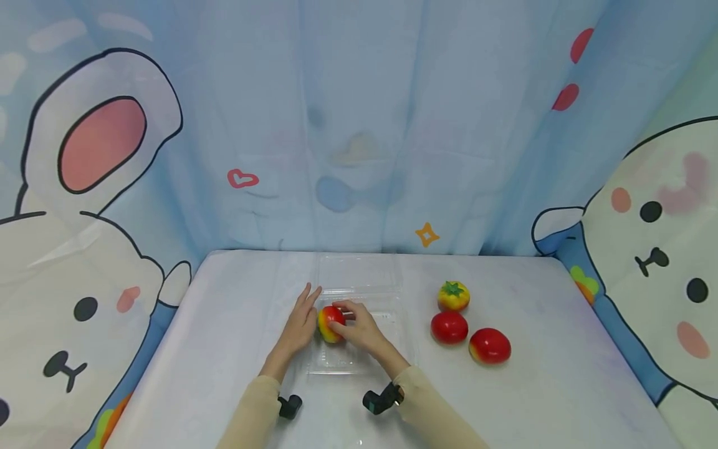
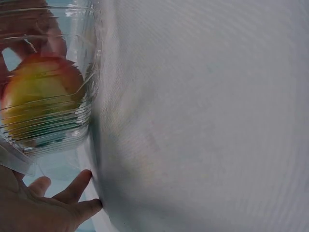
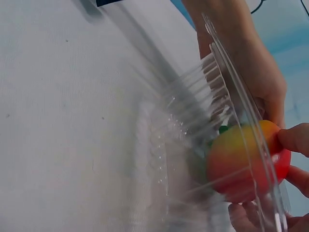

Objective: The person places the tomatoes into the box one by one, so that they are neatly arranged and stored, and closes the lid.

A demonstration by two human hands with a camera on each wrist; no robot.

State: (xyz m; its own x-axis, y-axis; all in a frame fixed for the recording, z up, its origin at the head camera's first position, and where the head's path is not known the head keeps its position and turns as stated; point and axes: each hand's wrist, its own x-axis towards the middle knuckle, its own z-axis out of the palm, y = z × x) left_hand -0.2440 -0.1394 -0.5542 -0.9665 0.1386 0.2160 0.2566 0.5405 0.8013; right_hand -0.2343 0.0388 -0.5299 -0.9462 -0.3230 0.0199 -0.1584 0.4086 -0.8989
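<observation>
A clear plastic box (image 1: 359, 363) stands on the table, its lid (image 1: 359, 272) folded open toward the back. My right hand (image 1: 361, 328) pinches a red-and-yellow toy fruit (image 1: 327, 330) between thumb and fingers at the left side of the box. Through the clear wall in the right wrist view, the fruit (image 3: 231, 164) shows a bit of green. Beside the box's left edge is my left hand (image 1: 300, 325), fingers extended and close to the fruit. In the left wrist view, the left hand's fingers (image 2: 75, 188) are spread near the box wall, and the fruit (image 2: 46, 94) shows behind ribbed plastic.
To the right of the box sit a yellow toy fruit with a green leafy top (image 1: 453, 297), a red toy fruit (image 1: 449, 328) and another red one (image 1: 490, 347). A white cloth (image 1: 561, 399) covers the table, and a printed curtain (image 1: 359, 125) hangs behind it.
</observation>
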